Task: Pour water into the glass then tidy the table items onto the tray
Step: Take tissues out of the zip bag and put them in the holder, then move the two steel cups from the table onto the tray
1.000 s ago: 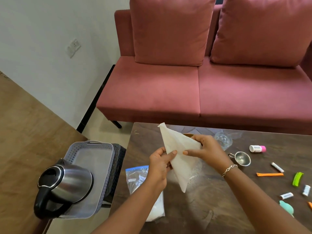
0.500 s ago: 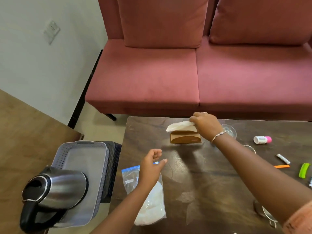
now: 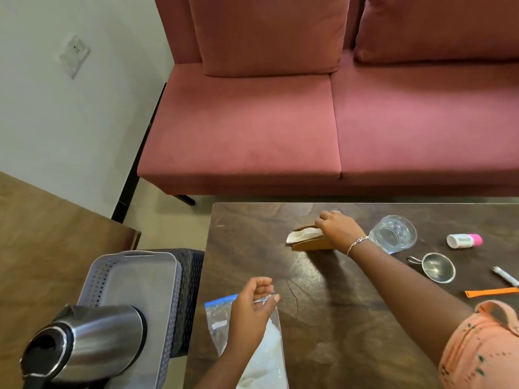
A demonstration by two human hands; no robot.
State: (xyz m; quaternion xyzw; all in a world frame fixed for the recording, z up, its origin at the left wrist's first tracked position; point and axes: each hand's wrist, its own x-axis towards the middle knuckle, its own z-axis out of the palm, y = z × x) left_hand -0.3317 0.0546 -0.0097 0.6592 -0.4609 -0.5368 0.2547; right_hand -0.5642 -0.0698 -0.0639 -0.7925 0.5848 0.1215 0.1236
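Observation:
My right hand reaches to the table's far side and pinches a white napkin that lies in a brown wooden holder. Just right of that wrist stands a clear glass. My left hand is at the near left of the table, with curled fingers and thumb pinching the top edge of a clear zip bag with white contents. Left of the table, a grey tray rests on a dark woven stool. A steel kettle with a black handle sits at the tray's near end.
On the right of the dark table lie a small metal strainer, a white bottle with a pink cap, a white tube and an orange strip. A red sofa stands behind the table.
Both hands held the napkin up a second ago. My right hand carried it to the holder and stays on it. My left hand dropped to the zip bag and closed on its top edge.

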